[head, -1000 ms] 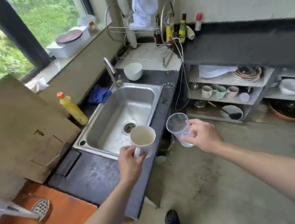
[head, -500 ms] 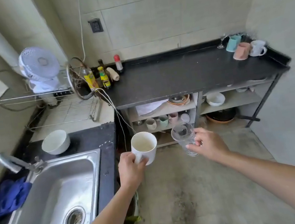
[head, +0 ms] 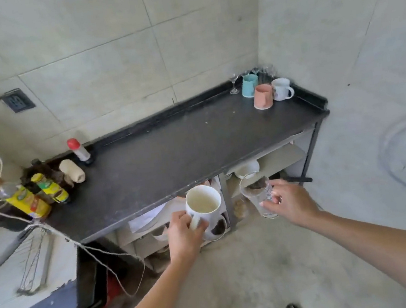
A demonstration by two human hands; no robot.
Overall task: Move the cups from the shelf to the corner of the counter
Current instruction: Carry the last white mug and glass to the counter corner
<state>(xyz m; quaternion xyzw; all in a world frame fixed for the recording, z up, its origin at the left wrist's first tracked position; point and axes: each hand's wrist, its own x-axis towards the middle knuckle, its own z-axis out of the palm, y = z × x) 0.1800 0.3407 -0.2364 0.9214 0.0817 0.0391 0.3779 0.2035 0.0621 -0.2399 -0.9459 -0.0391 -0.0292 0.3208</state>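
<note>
Now the counter (head: 171,155) has swung into view, left hand (head: 183,236) gripping the white mug (head: 204,207) and right hand (head: 290,200) gripping the clear glass (head: 257,193) just before its front edge, so delivery to its far-right corner looks close.

A: What's on the table (head: 171,158)?

B: Far corner, up and beyond the right hand (head: 291,202): teal cup (head: 249,85), pink cup (head: 263,96), white mug (head: 281,89), small stemmed glasses (head: 234,84) behind them.

A: Other end?

B: Far left of the left hand (head: 183,235): sauce bottles (head: 45,191), red-capped bottle (head: 78,150), a pale roll (head: 72,171). Middle is bare.
</note>
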